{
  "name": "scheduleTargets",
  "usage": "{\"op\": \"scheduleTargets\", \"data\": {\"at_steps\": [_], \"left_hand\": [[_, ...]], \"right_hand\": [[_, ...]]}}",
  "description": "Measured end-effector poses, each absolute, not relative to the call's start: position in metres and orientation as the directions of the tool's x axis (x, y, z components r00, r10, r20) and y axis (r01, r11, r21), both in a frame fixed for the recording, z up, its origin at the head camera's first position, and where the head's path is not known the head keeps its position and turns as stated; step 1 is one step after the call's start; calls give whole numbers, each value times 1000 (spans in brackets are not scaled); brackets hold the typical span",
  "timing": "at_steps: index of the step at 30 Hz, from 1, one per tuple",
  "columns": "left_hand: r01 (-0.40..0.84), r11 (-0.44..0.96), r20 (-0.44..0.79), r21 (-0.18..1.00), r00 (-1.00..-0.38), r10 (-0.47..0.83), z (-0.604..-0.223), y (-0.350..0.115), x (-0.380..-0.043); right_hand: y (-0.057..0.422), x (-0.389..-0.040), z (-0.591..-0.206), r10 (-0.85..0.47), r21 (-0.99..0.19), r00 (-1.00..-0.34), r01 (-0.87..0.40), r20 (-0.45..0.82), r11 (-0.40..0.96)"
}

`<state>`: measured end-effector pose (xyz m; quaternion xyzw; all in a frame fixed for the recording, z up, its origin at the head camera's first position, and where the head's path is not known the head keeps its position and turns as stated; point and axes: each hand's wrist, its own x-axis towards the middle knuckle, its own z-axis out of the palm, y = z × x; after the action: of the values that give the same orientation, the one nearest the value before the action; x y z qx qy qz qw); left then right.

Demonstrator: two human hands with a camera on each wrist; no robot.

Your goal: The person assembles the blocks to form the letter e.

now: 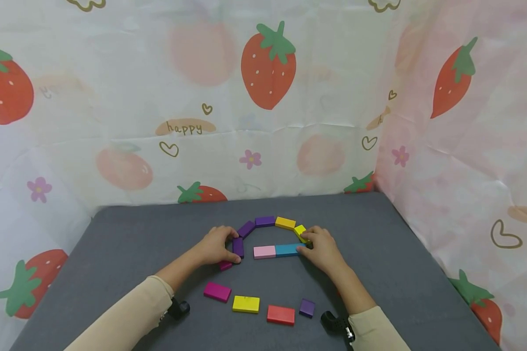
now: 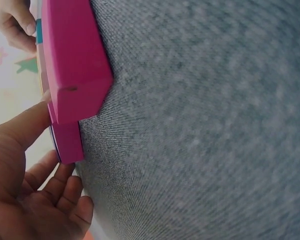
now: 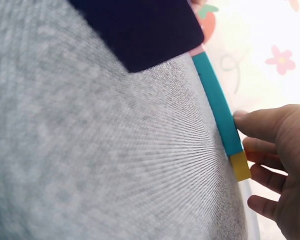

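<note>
Wooden-looking blocks form an arch on the grey cloth. My left hand (image 1: 215, 246) pinches a purple block (image 1: 238, 247) at the arch's left side, thumb at its near end and fingers at its far end. A magenta block (image 1: 225, 265) lies partly hidden beneath that hand. On the right side, my right hand (image 1: 325, 248) holds a yellow block (image 3: 240, 166) between thumb and fingers, mostly hidden in the head view. Its thumb is close to the right end of a blue block (image 1: 286, 250). A pink block (image 1: 264, 252) abuts the blue one inside the arch.
Purple (image 1: 265, 222), orange-yellow (image 1: 285, 223) and yellow (image 1: 300, 233) blocks make up the arch's top. Nearer the front lie loose magenta (image 1: 217, 291), yellow (image 1: 246, 304), red (image 1: 280, 315) and small purple (image 1: 307, 308) blocks. A strawberry-print curtain (image 1: 268, 146) stands behind.
</note>
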<state>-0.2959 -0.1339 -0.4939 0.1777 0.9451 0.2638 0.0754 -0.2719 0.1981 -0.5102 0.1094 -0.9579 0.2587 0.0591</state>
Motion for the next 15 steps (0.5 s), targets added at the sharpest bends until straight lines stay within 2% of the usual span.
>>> {"op": "scheduleTargets", "data": {"at_steps": [15], "left_hand": [[290,809,-60,511,-927,370,-497,-134,-298]], "right_hand": [[197,-270,-509,-171,-500,-971,-232,165,834]]}}
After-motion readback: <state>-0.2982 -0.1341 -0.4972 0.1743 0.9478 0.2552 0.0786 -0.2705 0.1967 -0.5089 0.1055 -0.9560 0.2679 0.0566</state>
